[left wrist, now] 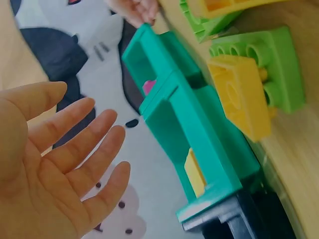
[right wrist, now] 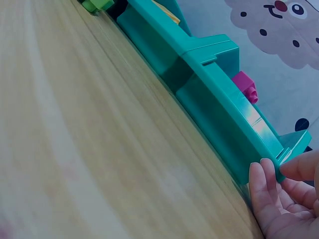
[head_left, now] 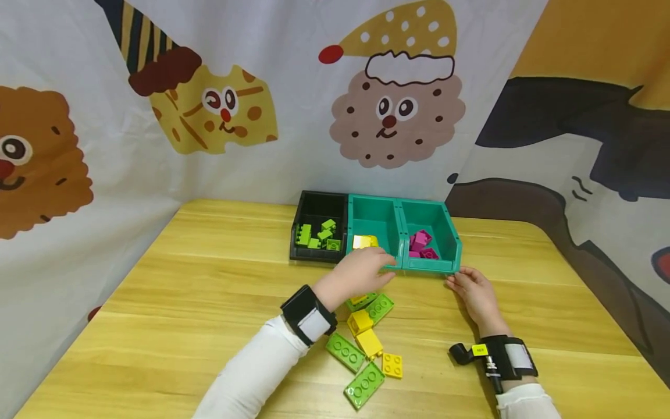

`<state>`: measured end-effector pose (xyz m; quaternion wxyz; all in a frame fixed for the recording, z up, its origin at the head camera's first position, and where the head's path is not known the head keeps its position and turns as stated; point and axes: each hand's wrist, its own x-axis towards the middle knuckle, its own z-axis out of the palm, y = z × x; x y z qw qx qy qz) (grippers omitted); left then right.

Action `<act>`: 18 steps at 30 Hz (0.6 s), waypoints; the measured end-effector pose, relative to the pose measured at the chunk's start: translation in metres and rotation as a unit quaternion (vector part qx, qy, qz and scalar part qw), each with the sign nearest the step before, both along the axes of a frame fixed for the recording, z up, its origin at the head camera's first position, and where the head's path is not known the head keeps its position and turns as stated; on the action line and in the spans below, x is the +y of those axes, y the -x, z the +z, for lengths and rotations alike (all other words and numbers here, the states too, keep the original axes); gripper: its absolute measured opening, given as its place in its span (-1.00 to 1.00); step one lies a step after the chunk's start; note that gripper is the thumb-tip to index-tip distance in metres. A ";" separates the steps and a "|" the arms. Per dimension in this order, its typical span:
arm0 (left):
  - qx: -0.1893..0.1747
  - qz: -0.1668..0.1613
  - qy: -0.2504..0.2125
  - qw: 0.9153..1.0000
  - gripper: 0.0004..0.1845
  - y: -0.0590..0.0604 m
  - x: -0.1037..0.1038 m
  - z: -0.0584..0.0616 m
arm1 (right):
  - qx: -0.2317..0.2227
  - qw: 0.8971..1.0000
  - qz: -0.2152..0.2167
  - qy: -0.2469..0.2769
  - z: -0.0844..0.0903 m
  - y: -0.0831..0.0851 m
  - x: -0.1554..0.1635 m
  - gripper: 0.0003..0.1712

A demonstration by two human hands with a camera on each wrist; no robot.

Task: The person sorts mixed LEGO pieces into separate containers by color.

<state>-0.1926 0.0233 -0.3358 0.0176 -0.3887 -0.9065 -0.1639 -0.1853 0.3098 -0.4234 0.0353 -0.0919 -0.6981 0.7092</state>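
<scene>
The table [head_left: 209,291] is coloured yellow and streaked with wood grain. One bin [head_left: 320,205] is coloured black, the other bins [head_left: 374,212] teal. The blocks [head_left: 369,343] are coloured green, yellow or magenta. The white curtain [head_left: 298,128] is printed with cartoon faces [head_left: 398,131] and a white-spotted mustard hat [head_left: 395,42].

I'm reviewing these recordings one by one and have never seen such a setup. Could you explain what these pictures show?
There's no machine here, just a person's left hand and right hand, both bare. The wide picture is taken from the head, the other two from the left and right wrists.

On the wooden table stand three bins side by side: a black bin with green bricks, a middle teal bin with a yellow brick, and a right teal bin with pink bricks. Loose green and yellow bricks lie nearer the person.

The left hand, fingers extended, holds nothing; the right hand pinches the right teal bin's front corner.
</scene>
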 end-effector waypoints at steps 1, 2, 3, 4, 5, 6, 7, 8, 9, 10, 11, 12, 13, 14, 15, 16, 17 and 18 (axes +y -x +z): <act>-0.005 0.004 -0.008 1.000 -0.67 -0.002 -0.004 0.000 | 0.002 1.000 0.001 0.002 0.000 0.000 0.000 -0.70; -0.009 0.007 -0.015 1.000 -0.66 -0.005 -0.007 0.001 | 0.003 1.000 0.001 0.002 0.000 -0.001 0.001 -0.71; -0.013 0.010 -0.023 1.000 -0.66 -0.007 -0.011 0.001 | 0.005 1.000 0.001 0.003 0.000 -0.001 0.001 -0.72; -0.015 0.013 -0.030 0.999 -0.67 -0.009 -0.014 0.001 | 0.006 1.000 0.002 0.002 0.000 -0.001 0.001 -0.73; -0.018 0.015 -0.034 0.999 -0.66 -0.011 -0.018 0.002 | 0.007 1.000 0.002 0.004 0.000 0.000 0.001 -0.73; -0.019 0.016 -0.037 0.999 -0.66 -0.012 -0.021 0.001 | 0.008 1.000 0.002 0.002 0.000 0.000 0.002 -0.74; -0.023 0.016 -0.040 0.999 -0.66 -0.014 -0.023 0.001 | 0.009 1.000 0.002 0.000 0.000 0.000 0.002 -0.74; -0.028 0.015 -0.042 0.999 -0.65 -0.016 -0.025 0.000 | 0.009 1.000 0.002 0.000 0.000 0.000 0.002 -0.74; -0.033 0.016 -0.041 0.999 -0.65 -0.017 -0.027 -0.001 | 0.009 1.000 0.002 0.003 0.000 0.000 0.002 -0.73; -0.038 0.016 -0.040 0.998 -0.65 -0.019 -0.029 -0.003 | 0.010 1.000 0.003 0.001 0.000 0.001 0.003 -0.72; -0.046 0.016 -0.037 0.998 -0.64 -0.020 -0.030 -0.005 | 0.009 1.000 0.003 0.003 0.001 0.001 0.002 -0.71; -0.052 0.015 -0.033 0.998 -0.63 -0.021 -0.030 -0.007 | 0.008 1.000 0.004 0.001 0.001 0.001 0.002 -0.70; -0.060 0.014 -0.029 0.998 -0.63 -0.023 -0.031 -0.009 | 0.007 1.000 0.003 0.001 0.001 0.001 0.002 -0.69; -0.067 0.012 -0.024 0.997 -0.62 -0.025 -0.031 -0.011 | 0.004 1.000 0.003 -0.003 0.001 0.001 0.002 -0.69; -0.072 0.009 -0.020 0.997 -0.62 -0.026 -0.031 -0.013 | 0.001 1.000 0.001 -0.004 0.001 0.001 0.002 -0.67; -0.078 0.005 -0.016 0.997 -0.61 -0.028 -0.031 -0.015 | -0.001 1.000 0.000 -0.008 0.001 0.000 0.001 -0.66; -0.085 0.002 -0.012 0.996 -0.59 -0.030 -0.031 -0.017 | -0.004 1.000 0.000 -0.008 0.001 0.000 0.001 -0.66; -0.091 -0.001 -0.008 0.996 -0.58 -0.032 -0.032 -0.018 | -0.004 1.000 0.000 -0.011 0.001 0.000 0.000 -0.65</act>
